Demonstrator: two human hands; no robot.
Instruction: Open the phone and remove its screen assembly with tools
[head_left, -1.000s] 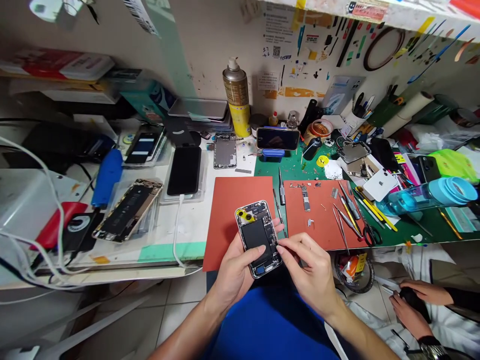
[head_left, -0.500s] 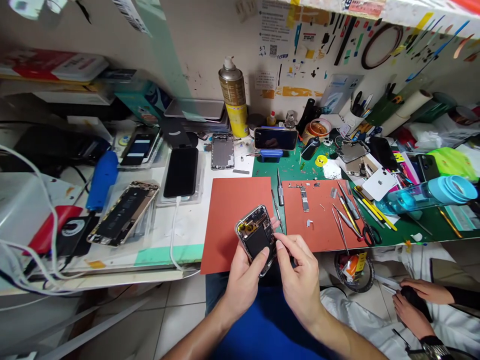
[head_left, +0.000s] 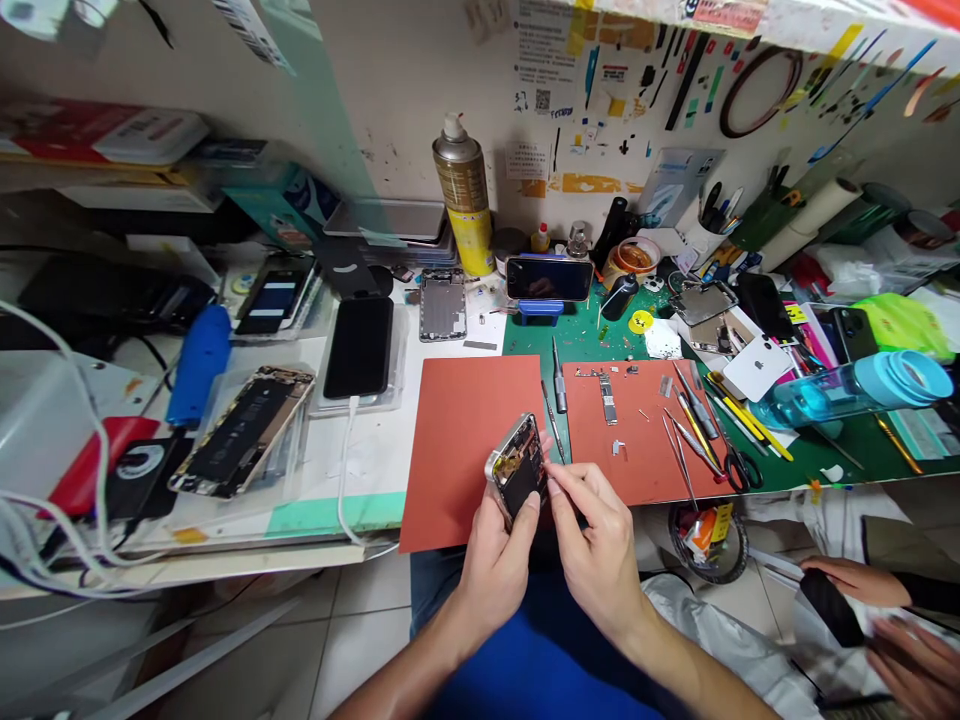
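Observation:
An opened phone (head_left: 519,468), its inner parts and black battery showing, is tilted steeply in my left hand (head_left: 499,560). The left thumb presses on its inner face while the fingers go behind the frame. My right hand (head_left: 596,535) is closed in a pinch at the phone's right edge; whatever sits between those fingertips is too small to make out. Under and behind the phone lies a red-brown mat (head_left: 469,420). On a second red-brown mat (head_left: 645,465) to the right are a narrow circuit board (head_left: 607,398) and small metal pieces.
Tweezers (head_left: 679,455), scissors (head_left: 742,468) and a screwdriver (head_left: 559,375) lie to the right. A blue bottle (head_left: 847,390) rests at far right. Left are another opened phone (head_left: 244,432) and a phone on a cable (head_left: 359,347). Another person's hands (head_left: 855,580) are at lower right.
My left hand has turned the phone more edge-on, tipping its inner face rightward. My right hand keeps its pinch at the edge. The other person's hands have moved apart.

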